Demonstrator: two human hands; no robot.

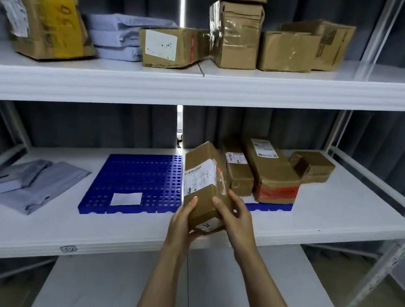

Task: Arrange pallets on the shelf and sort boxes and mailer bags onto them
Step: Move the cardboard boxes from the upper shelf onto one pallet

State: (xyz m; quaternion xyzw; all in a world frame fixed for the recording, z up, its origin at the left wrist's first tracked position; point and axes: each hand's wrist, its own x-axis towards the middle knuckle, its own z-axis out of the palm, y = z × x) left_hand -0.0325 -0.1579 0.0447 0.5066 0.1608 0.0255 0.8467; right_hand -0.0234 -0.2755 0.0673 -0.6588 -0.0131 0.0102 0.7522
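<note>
left hand (183, 216), right hand (237, 213) both clamped on labelled cardboard box (205, 180) | just right of blue pallet (139, 177) | lower flat, label up; don't knock neighbouring boxes (239, 176)

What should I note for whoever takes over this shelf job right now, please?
Both the left grip and the right grip hold one cardboard box over the middle shelf.
The left blue pallet bears only a white slip; the right blue pallet carries taped boxes.
The grey mailer bags lie off-pallet, far left.
To do: set this box down, move the bags, sort the upper shelf.
</note>
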